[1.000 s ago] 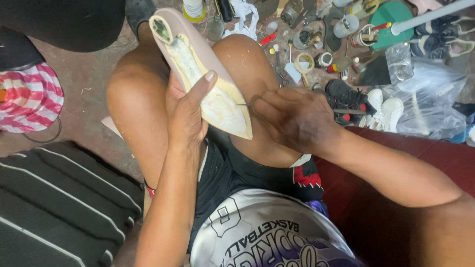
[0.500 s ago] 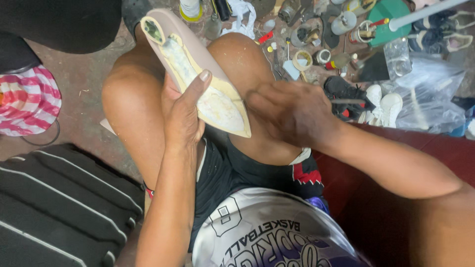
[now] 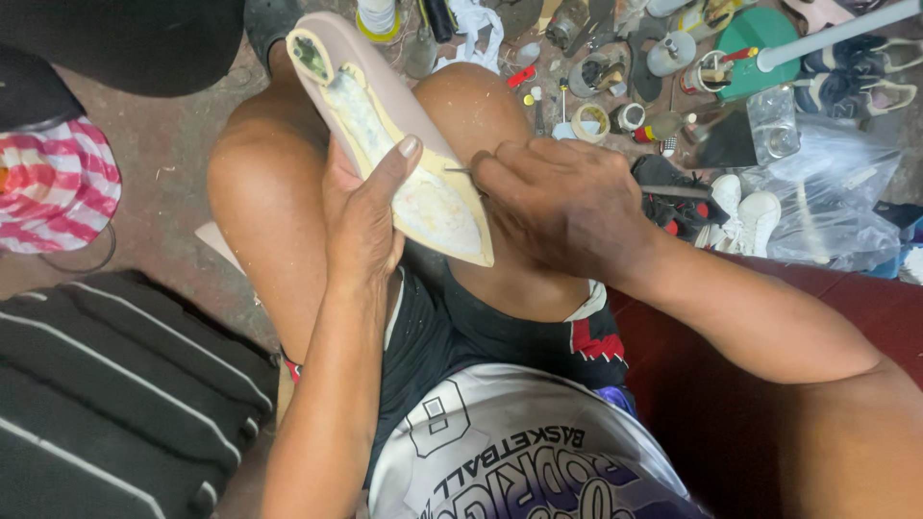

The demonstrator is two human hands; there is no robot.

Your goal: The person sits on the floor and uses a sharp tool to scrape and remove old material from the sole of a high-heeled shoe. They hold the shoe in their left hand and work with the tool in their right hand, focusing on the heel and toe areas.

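My left hand [image 3: 361, 216] is wrapped around a pointed beige shoe [image 3: 385, 135] turned sole-up, the thumb stretched along the edge of its underside and the other fingers closed behind it where I cannot see them. The shoe rests between my 2 bare knees, its toe pointing back toward my lap and its heel end away from me, past my left hand. The underside is stripped and shows a pale, rough, yellowish layer with a dark greenish patch at the heel.

My right hand [image 3: 562, 207] is closed, knuckles up, just beside the shoe on its right edge, pinching a thin metal tool [image 3: 460, 171] whose tip touches the rim of the sole. Most of the tool is buried in my fist, so I cannot tell what kind it is.

Below both hands lie my black shorts [image 3: 452, 327] with a red and white trim, and a white and purple jersey.

Beyond my right hand the floor is crowded: a roll of tape [image 3: 588, 121], small jars and bottles, a green round lid [image 3: 769, 34] crossed by a grey pipe, a clear plastic bag [image 3: 827, 207] and a white shoe [image 3: 760, 213]. Out past my left hand sit a pink and white striped cloth [image 3: 58, 187] and a black striped mat [image 3: 106, 384].
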